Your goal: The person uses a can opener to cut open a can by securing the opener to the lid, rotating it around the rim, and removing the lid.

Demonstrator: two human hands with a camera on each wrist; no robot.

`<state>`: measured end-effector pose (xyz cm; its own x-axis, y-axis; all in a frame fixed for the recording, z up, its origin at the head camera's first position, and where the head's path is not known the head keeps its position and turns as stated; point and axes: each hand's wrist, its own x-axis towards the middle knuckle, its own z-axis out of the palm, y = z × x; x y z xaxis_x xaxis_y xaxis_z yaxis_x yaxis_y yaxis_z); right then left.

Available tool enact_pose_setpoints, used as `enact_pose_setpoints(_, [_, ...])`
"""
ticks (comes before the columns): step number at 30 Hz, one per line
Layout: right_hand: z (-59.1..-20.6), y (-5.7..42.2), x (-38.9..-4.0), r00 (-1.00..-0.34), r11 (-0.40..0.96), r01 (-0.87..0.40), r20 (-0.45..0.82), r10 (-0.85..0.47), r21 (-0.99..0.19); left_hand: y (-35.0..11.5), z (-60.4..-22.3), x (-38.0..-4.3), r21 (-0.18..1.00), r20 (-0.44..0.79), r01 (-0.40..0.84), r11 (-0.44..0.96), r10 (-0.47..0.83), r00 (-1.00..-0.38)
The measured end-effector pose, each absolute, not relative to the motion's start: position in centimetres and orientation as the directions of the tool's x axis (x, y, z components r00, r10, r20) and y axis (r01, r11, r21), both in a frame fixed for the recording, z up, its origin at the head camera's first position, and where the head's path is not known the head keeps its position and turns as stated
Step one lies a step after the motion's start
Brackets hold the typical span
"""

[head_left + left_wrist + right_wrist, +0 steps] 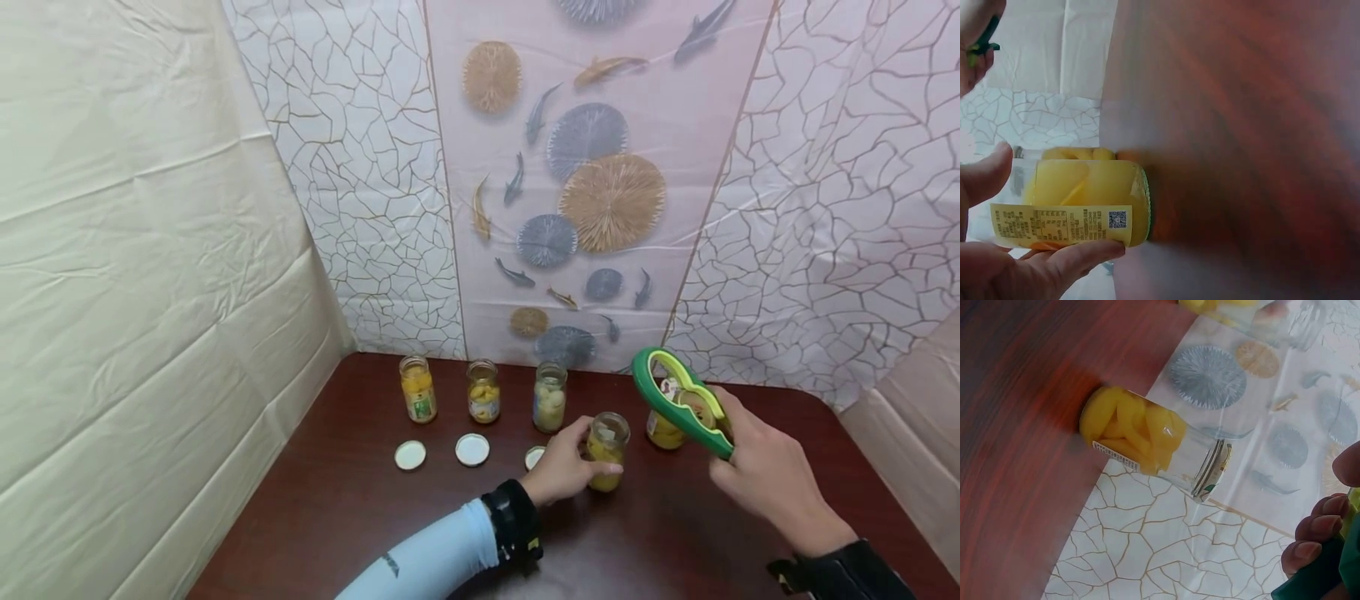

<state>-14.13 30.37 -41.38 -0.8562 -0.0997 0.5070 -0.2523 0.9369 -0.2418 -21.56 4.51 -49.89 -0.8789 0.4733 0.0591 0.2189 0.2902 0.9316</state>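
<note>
My left hand [562, 468] grips a glass jar of yellow fruit [604, 454]. In the left wrist view, thumb and fingers lie on both sides of this jar [1091, 181], over its printed label. No lid shows on its rim in the head view. My right hand [776, 471] holds a green jar opener [678, 417] by its handle end, raised above the table. Behind the opener stands another jar of yellow fruit [1138, 428], with its lid [1212, 472] on. The opener partly hides it in the head view.
Three lidless jars stand along the back: one with orange contents [417, 390], one with yellow pieces [483, 392], one with pale fruit [550, 400]. Before them lie a lid [410, 455], a second lid [472, 450] and a third lid [534, 456], partly hidden by my left hand.
</note>
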Motion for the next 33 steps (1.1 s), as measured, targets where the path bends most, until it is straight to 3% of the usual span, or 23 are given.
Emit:
enact_pose_setpoints(12, [-41.9, 30.2, -14.3, -0.846, 0.938, -0.265, 0.521, -0.114, -0.225, 6.5, -49.4, -25.2, 0.901, 0.054, 0.228, 0.368, 0.427, -0.903])
enact_pose_setpoints(19, [-41.9, 30.0, -14.5, -0.846, 0.937, -0.262, 0.521, -0.109, -0.229, 8.5, -49.4, -27.2, 0.898, 0.004, 0.17, 0.406, 0.38, -0.925])
enact_pose_setpoints(33, [-42.6, 29.6, -14.5, -0.843, 0.931, -0.288, 0.521, -0.134, -0.226, 10.5, -49.2, -28.7, 0.886, -0.026, 0.123, 0.447, 0.312, -0.95])
